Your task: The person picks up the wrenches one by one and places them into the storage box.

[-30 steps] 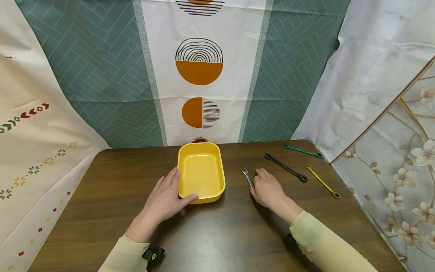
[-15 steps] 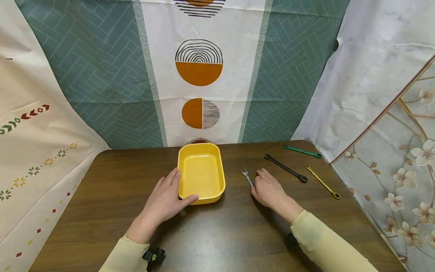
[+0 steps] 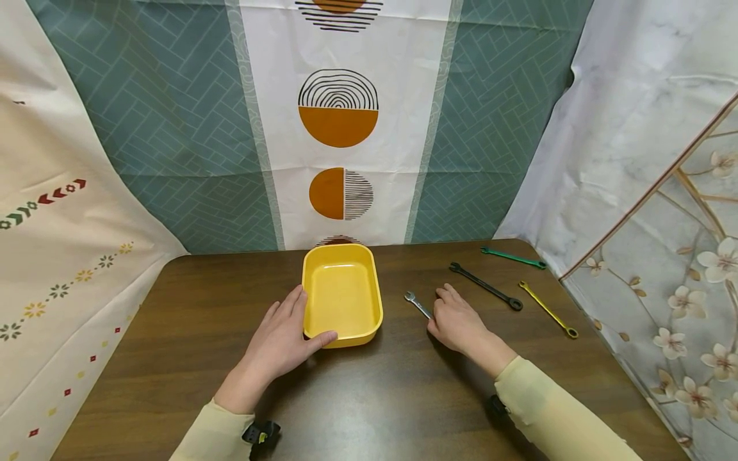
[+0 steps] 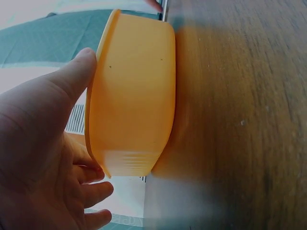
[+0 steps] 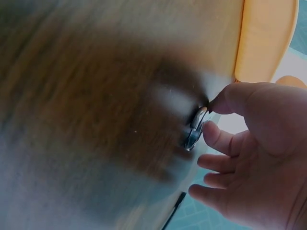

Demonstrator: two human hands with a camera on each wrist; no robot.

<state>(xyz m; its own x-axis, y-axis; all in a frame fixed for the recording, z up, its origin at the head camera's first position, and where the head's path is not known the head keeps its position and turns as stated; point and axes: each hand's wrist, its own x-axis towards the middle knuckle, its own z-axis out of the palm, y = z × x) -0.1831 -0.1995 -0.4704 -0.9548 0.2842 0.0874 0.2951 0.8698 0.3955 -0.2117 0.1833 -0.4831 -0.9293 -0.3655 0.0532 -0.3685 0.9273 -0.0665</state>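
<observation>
Small silver metal wrench (image 3: 419,306): it lies low at the tabletop, right of the middle, between the tray and the black wrench; whether it is lifted clear cannot be told. The right hand (image 3: 458,320) pinches its near end between thumb and index finger, the other fingers loose. This grip apparently leaves the open-ended head free, turned towards the tray.

Yellow rounded-rectangular tray, seemingly plastic (image 3: 341,294): it stands upright near the middle of the table's far edge. The left hand (image 3: 280,336) clasps nothing; its fingers extend along the left side and its thumb lies on the near rim, probably to steady the tray.

Farther right are a long black metal wrench (image 3: 486,285), a slim green wrench (image 3: 512,257) at the far right corner, and a slim yellow wrench (image 3: 547,309) beside the right edge. They lie apart, perhaps for easy separate pick-up, on the dark brown wood-grain table (image 3: 369,397).

Compared with half a second earlier, the silver wrench slants more, its head nearer the tray; the hands keep nearly the same places.
</observation>
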